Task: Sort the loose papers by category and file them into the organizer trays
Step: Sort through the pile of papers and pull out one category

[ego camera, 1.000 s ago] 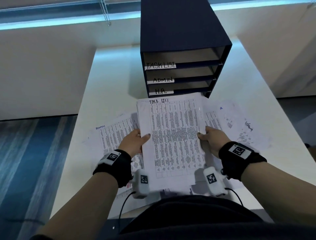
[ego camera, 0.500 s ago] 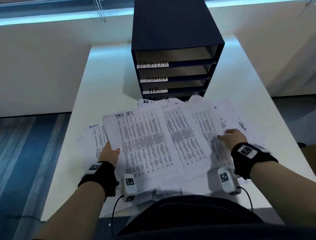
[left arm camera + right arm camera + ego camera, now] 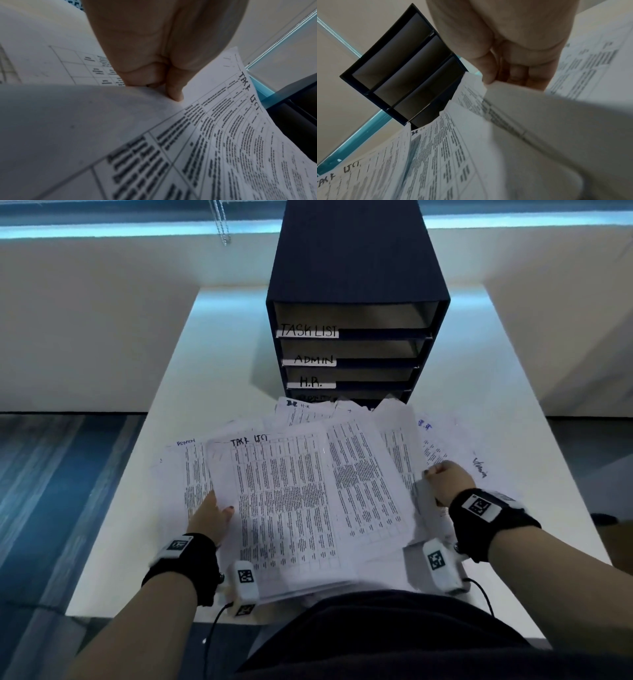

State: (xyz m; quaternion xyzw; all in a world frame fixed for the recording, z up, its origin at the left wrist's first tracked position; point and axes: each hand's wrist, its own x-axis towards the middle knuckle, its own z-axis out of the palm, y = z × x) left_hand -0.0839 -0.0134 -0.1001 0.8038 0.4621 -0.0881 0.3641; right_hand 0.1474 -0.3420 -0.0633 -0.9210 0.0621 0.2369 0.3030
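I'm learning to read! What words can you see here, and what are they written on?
"TASK LIST": top tray label
"ADMIN": second tray label
"H.R.": third tray label
Fourth tray label: half hidden, unreadable
"TASK LIST": handwritten on top sheet
"ADMIN": left sheet
"H.R": far sheet
Printed tables: too small

Wearing black wrist straps [image 3: 185,563] on both bare forearms, each carrying white square-code tag [image 3: 479,506]. White camera pods [image 3: 245,580] with same black codes hanging under wrists, thin black cables [image 3: 214,625] trailing. Dark nail polish showing. Wearing dark top [image 3: 394,638].
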